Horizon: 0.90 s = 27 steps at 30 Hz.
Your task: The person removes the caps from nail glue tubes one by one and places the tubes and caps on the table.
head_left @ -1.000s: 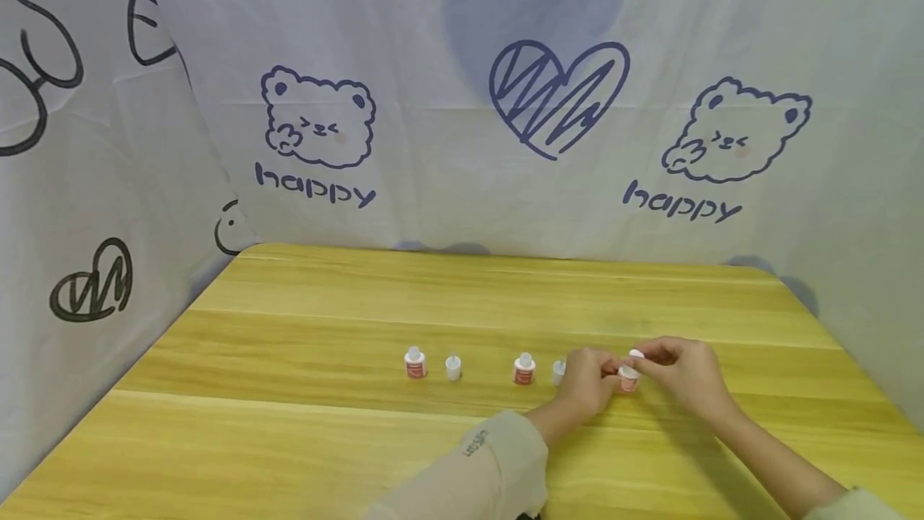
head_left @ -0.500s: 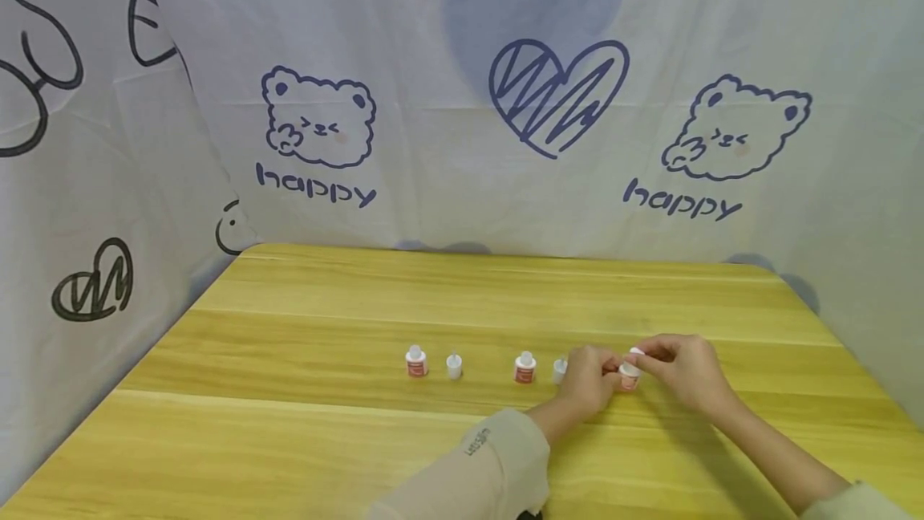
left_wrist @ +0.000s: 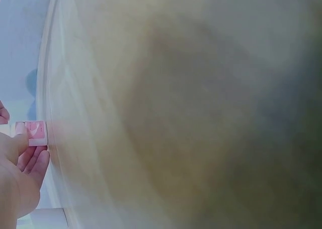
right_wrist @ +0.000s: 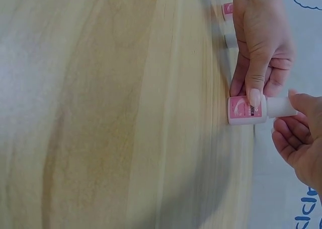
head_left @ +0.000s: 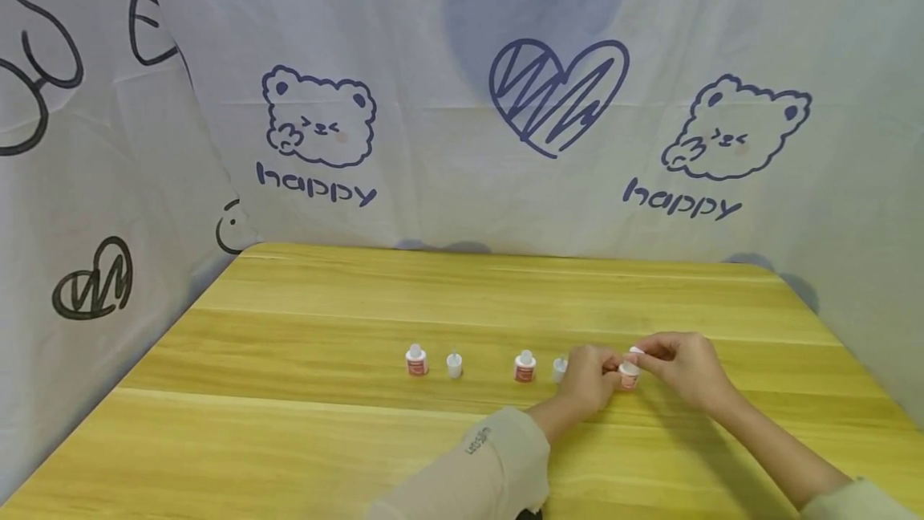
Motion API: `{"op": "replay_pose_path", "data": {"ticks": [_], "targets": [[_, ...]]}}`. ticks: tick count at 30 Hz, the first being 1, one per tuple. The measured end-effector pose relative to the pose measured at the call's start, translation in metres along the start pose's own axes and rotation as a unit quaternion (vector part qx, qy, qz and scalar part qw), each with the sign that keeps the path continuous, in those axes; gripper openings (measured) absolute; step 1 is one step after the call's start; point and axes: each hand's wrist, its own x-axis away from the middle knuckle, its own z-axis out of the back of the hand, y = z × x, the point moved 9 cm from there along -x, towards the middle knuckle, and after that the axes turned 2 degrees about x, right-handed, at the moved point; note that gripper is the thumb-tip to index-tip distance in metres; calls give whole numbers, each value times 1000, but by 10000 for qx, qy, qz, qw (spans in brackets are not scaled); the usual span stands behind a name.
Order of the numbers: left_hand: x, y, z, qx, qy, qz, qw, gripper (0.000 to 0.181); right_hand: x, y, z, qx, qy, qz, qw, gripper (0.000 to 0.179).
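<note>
A small white bottle with a pink label stands upright on the wooden table at the right. My left hand grips its body between thumb and fingers, the thumb lying over the label in the right wrist view. My right hand pinches the white cap on top of the bottle's neck. The left wrist view shows the pink label beside the left thumb, and only a fingertip of the other hand.
Left of my hands stand two uncapped bottles with red labels. Beside each is a white cap with its thin applicator pointing up. A printed cloth hangs behind the table.
Both hands stay at the same bottle, with only a slight shift of the right fingers at the cap. The other bottles and caps stay put.
</note>
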Motion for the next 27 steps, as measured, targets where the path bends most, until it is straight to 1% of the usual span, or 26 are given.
{"op": "replay_pose_path", "data": {"ticks": [7,9,11,16,19,24,27], "targets": [[0,-1,-1,80,-49,21,10000,7,-1,0,-1,7,-101,61,9999,11],[0,0,-1,27,-54,18,10000,7,-1,1,-1,42,-123,65,9999,11],[1,0,-1,17,-48,11,10000,7,-1,1,0,96,-117,78,9999,11],[0,-1,-2,189,-64,74,9998,8,-2,0,0,186,-83,207,9996,10],[0,-1,-2,197,-36,85,9998,10,-1,2,-1,135,-46,165,9998,11],[1,-1,-1,-14,45,-33,10000,10,2,5,-1,-33,258,27,9997,12],[0,-1,-1,-27,57,-38,10000,10,3,5,0,-61,498,10,9987,11]]}}
